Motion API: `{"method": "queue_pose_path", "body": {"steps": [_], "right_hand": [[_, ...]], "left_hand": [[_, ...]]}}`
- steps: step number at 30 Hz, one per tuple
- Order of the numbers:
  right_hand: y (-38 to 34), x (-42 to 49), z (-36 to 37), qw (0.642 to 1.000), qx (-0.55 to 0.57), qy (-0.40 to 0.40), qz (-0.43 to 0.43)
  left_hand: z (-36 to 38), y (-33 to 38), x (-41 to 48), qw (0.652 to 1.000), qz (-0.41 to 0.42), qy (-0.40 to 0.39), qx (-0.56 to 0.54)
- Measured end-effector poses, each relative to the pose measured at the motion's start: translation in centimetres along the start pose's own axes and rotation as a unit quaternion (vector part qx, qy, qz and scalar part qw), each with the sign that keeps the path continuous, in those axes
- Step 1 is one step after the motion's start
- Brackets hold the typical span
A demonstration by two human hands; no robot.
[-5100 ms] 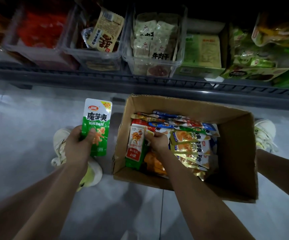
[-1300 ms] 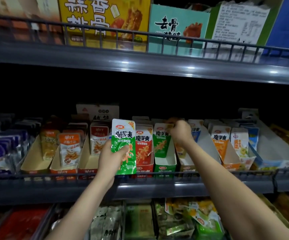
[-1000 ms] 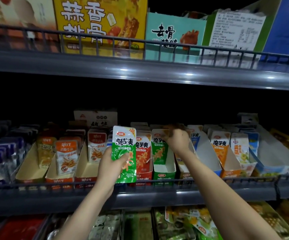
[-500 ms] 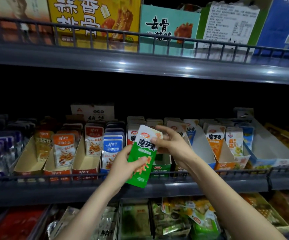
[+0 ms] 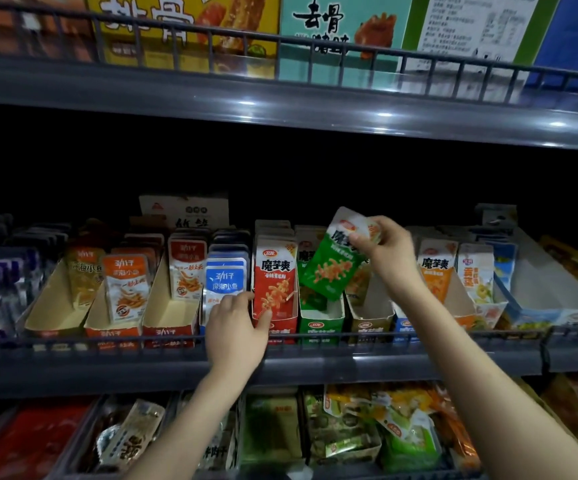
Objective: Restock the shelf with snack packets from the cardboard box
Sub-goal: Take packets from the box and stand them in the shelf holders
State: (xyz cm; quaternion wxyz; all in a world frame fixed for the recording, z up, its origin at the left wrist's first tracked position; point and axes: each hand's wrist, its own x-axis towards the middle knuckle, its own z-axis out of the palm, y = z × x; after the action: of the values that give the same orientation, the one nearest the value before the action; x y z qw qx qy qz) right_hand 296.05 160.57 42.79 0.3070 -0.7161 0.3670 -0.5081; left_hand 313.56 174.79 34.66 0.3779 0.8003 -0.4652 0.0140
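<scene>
In the left half of the frame, on the middle shelf, packets stand upright in rows inside open card trays, orange and white ones first and then a blue packet. My left hand reaches over the shelf's wire rail just below centre. Its fingers are loosely bent and close round nothing, the fingertips rest at the seam between the blue packet and the red packet beside it, and the thumb lies on the red packet's lower front. Just right of centre is the green packet, a flat glossy pouch with a white top band bearing a small red logo. Black characters run across where the white meets the green, and an orange picture of the snack sits on the green body. It is tilted, its long axis running diagonally, with the white top toward the upper right and the bottom edge toward the lower left. The printed face is turned to me. Its lower end hangs above the green tray, in front of the packets standing there, and whether it touches them I cannot tell. My right hand pinches the packet's top corner, thumb on the front, fingers curled behind. Further right an orange packet stands upright in its own tray.
</scene>
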Motion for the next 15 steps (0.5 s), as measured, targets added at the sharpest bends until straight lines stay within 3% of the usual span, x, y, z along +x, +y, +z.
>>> {"method": "queue_pose_path", "body": {"steps": [4, 8, 15], "right_hand": [[1.2, -0.7, 3.2, 0.997, -0.046, -0.060, 0.009], [2.9, -0.7, 3.9, 0.983, -0.166, -0.077, 0.030], [2.9, 0.3, 3.0, 0.940, -0.316, -0.096, -0.083]], "left_hand": [[1.0, 0.1, -0.1, 1.000, -0.012, 0.021, 0.001], [1.2, 0.0, 0.0, 0.999, -0.030, 0.034, -0.024], [1.2, -0.4, 0.0, 0.999, -0.035, 0.024, -0.028]]}}
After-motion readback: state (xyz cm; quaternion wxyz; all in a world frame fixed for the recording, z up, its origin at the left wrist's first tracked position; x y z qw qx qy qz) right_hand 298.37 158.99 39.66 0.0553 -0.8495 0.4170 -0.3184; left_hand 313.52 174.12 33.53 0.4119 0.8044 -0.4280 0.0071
